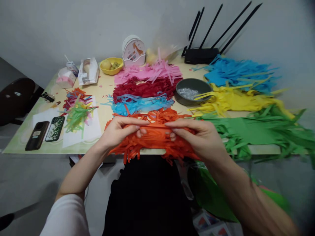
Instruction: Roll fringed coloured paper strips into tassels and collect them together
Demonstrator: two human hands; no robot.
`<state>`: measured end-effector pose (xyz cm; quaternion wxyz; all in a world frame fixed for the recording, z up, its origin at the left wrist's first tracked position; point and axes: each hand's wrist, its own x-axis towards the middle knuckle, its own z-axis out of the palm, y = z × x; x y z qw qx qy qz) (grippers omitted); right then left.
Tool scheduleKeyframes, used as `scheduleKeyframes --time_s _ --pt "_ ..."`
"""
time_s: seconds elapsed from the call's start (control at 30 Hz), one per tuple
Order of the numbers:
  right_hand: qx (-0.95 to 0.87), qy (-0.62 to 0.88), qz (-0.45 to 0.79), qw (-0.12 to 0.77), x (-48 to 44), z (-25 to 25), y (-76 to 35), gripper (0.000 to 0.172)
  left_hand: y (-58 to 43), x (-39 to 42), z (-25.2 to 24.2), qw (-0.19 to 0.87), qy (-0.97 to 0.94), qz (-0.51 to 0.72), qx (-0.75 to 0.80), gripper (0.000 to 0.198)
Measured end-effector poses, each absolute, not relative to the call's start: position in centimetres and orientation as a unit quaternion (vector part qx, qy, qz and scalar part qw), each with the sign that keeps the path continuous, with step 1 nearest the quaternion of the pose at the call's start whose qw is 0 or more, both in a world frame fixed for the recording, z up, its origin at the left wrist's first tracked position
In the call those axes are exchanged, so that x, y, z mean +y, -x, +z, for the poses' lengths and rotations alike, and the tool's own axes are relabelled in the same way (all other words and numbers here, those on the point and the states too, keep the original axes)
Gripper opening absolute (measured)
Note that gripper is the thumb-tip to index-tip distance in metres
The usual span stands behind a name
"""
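Between both hands, at the table's front edge, is a piece of orange fringed paper point(155, 136) with cut strips at its ends. My left hand point(124, 129) pinches its top edge on the left, thumb against fingers. On the right, my right hand point(194, 132) pinches the same edge in a like way. More orange strips lie around and behind it. Just beyond are light blue fringe point(142, 104), dark red fringe point(145, 90) and pink fringe point(147, 73). Green fringed paper point(248, 129) lies to the right of my right hand.
Yellow fringe point(236, 98) and blue fringe point(236, 73) lie at right, near a dark round bowl point(180, 97) holding clear bits. A black router point(201, 55) stands behind. Two phones point(36, 136) and a pile of mixed strips point(78, 114) lie left. A yellow fruit bowl point(110, 70) sits farther back.
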<state>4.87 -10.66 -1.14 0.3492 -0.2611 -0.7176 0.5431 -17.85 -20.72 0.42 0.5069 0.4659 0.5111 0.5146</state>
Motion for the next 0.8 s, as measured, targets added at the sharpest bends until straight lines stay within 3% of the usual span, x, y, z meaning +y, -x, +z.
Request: scheduleKeyframes --time_s 0.2,0.33,0.47,0.57,0.63,0.8 --pt "-0.737 0.213 0.534 0.356 -10.4 -1.1 -5.0 0.02 17.9 -20.8 0.4 0.484 -0.502 0.512 0.502 0.015" --pt "-0.768 0.25 0.473 0.352 -10.9 -0.9 -5.2 0.013 17.4 -21.0 0.7 0.4 -0.548 0.483 0.553 0.02" --pt "-0.808 0.295 0.398 0.32 -11.3 -0.8 -5.1 0.021 17.1 -21.2 0.9 0.301 -0.614 0.427 0.591 0.02" --pt "-0.824 0.297 0.375 0.304 -11.3 -1.0 -5.1 0.012 17.0 -21.2 0.9 0.25 -0.644 0.37 0.621 0.012" --pt "-0.807 0.3 0.409 0.302 -11.3 -1.1 -5.1 0.008 17.0 -21.3 0.8 0.26 -0.635 0.369 0.627 0.013" --pt "-0.702 0.29 0.562 0.328 -11.6 -1.4 -4.9 0.016 16.5 -21.5 0.1 0.424 -0.54 0.462 0.561 0.023"
